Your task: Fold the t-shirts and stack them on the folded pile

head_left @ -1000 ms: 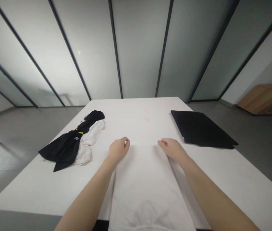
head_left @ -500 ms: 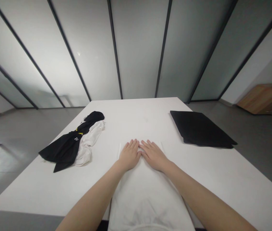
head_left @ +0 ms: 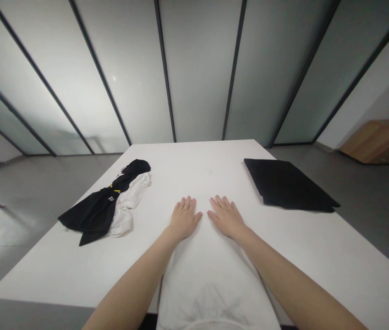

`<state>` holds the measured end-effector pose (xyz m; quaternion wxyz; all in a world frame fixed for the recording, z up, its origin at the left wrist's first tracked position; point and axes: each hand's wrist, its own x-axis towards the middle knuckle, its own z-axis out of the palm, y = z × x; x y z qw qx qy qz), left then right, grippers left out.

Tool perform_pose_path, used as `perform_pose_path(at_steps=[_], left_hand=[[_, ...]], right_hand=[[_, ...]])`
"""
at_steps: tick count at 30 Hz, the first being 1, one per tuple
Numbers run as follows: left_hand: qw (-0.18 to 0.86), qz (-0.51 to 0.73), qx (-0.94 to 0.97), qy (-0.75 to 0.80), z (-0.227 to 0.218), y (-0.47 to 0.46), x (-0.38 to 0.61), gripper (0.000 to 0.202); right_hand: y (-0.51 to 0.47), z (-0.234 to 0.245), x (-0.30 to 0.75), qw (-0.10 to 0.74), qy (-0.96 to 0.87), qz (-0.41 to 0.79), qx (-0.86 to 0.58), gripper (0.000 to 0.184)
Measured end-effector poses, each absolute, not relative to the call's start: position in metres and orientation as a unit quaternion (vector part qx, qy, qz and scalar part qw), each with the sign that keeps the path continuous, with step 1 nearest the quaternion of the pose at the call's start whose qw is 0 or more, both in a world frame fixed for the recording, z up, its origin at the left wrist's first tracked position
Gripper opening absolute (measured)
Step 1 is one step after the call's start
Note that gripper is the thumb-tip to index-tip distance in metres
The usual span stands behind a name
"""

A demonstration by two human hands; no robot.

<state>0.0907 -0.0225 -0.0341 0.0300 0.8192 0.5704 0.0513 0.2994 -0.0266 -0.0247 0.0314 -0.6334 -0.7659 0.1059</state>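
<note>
Resting palms down, fingers spread: left hand [head_left: 183,219] and right hand [head_left: 226,217], apart, gripping nothing, on the far end of a folded white garment [head_left: 211,279] on a white table [head_left: 194,160]. Crumpled black-and-white clothing [head_left: 105,201] lies left; folded black cloth [head_left: 287,185] lies right.

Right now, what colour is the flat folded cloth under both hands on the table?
White, with no visible pattern: the smooth white cotton garment shows best in the head view.

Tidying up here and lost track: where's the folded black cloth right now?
In the head view, the folded black cloth lies on the right side of the white table, beyond and to the right of the right hand.
</note>
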Motion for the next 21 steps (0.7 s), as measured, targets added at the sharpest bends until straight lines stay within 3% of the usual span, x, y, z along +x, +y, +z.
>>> perform_pose_path(at_steps=[8, 14, 21], left_hand=[[0.046, 0.048, 0.792, 0.607, -0.032, -0.014, 0.079, 0.068], [0.065, 0.035, 0.755, 0.651, -0.022, -0.007, 0.063, 0.059], [0.018, 0.055, 0.680, 0.731, 0.000, -0.010, 0.045, 0.042]], right_hand=[[-0.021, -0.031, 0.307, 0.043, -0.760, 0.111, -0.639, 0.065], [-0.015, -0.041, 0.316, 0.070, -0.746, 0.089, -0.656, 0.060], [-0.008, -0.039, 0.337, 0.141, -0.731, 0.045, -0.666, 0.045]])
